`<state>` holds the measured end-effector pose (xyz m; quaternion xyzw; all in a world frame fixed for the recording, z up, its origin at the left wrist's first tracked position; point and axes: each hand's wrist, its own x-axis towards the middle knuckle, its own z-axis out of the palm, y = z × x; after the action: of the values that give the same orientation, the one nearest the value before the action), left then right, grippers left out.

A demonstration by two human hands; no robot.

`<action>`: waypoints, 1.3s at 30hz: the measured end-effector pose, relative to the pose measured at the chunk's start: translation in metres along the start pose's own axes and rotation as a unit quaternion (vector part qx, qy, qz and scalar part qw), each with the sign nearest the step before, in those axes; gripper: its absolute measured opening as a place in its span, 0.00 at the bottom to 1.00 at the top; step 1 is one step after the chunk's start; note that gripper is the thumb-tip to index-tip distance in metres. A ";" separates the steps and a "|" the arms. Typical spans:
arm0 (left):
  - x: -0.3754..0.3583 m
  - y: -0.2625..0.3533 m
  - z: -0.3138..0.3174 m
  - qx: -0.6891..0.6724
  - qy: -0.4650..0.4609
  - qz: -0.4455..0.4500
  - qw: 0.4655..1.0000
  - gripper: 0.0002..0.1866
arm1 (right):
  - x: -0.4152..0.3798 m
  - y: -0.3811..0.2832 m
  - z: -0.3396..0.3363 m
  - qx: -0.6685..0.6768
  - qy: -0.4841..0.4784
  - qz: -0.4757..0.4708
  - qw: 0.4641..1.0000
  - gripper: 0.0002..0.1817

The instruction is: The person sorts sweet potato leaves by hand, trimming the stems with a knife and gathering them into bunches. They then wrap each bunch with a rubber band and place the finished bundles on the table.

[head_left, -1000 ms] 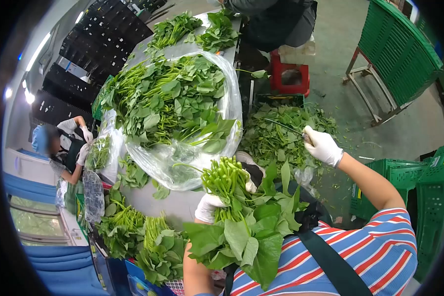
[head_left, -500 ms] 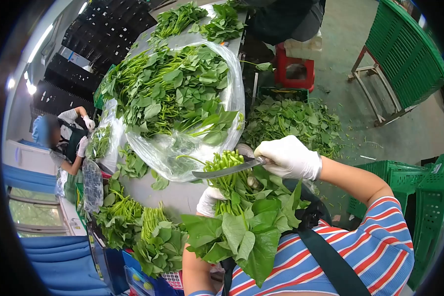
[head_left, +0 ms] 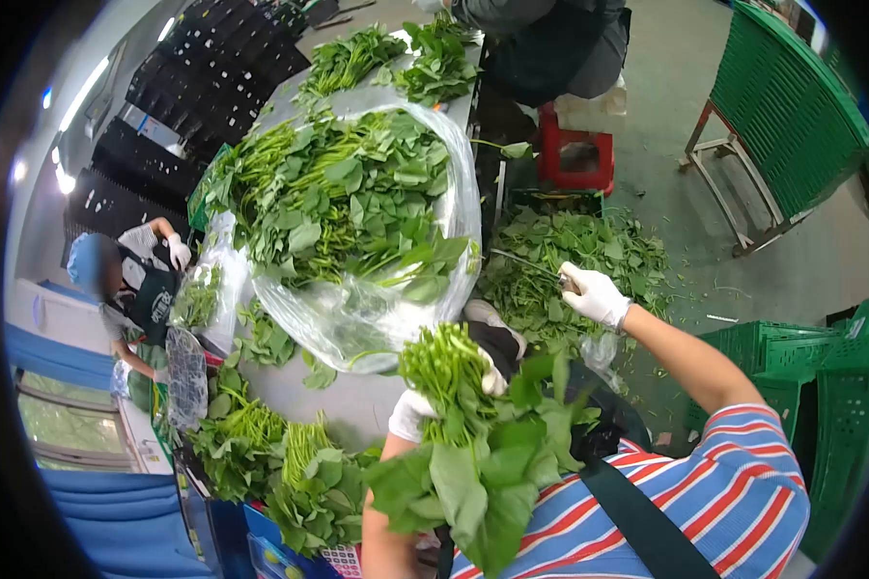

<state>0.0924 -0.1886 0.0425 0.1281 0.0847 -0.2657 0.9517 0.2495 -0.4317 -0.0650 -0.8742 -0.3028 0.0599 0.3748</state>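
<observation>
My left hand (head_left: 417, 413), in a white glove, grips a bunch of leafy greens (head_left: 473, 434) with the cut stem ends pointing up and the leaves hanging toward my chest. In a white glove too, my right hand (head_left: 597, 294) is stretched out to the right over a heap of loose leaves (head_left: 570, 256) on the floor. It holds a knife (head_left: 531, 265) whose thin dark blade points left.
A big clear bag of greens (head_left: 357, 212) lies on the grey table (head_left: 343, 400). More bundles (head_left: 270, 463) sit at the near edge. Another person (head_left: 130, 289) works at far left. A red stool (head_left: 574, 150) and green crates (head_left: 821, 376) stand on the right.
My right hand has swung the knife away from the stem ends, out to the right over the floor heap. The bunch stays held in my left hand.
</observation>
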 end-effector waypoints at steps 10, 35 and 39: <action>-0.027 0.030 0.030 0.314 -0.056 0.159 0.934 0.31 | -0.010 -0.023 -0.002 0.136 0.043 -0.008 0.990 0.10; -0.029 0.035 0.041 0.525 0.130 0.130 0.831 0.42 | 0.051 -0.191 -0.068 0.441 -0.304 0.054 0.843 0.13; -0.027 0.033 0.030 0.522 0.131 0.088 0.838 0.45 | 0.046 -0.168 -0.046 0.441 -0.224 -0.045 0.868 0.13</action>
<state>0.0901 -0.1569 0.0841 0.6463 0.0462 -0.1660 0.7434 0.2206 -0.3433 0.0895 -0.5666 -0.3600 0.3640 0.6456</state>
